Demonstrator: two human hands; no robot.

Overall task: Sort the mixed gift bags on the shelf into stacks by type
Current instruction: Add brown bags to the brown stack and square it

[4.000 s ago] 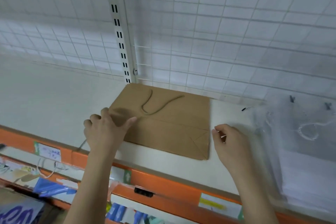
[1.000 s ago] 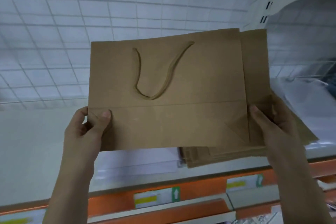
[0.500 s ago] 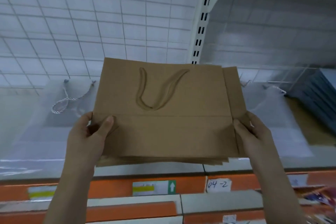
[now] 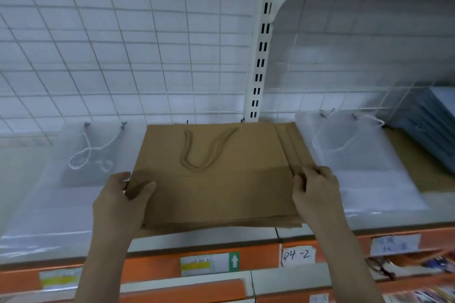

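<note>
Your left hand (image 4: 120,204) and right hand (image 4: 314,192) pinched the top kraft bag (image 4: 216,179) by its side edges, flat on the kraft stack (image 4: 294,145) between clear bags (image 4: 81,179). Squaring its edges before letting go would have kept that stack neat.

Two bare arms come up from the bottom. The left hand (image 4: 121,200) and the right hand (image 4: 316,192) wear no gloves. No sleeves show on either arm. The picture is a bit blurry, so small rings may be hidden.
</note>
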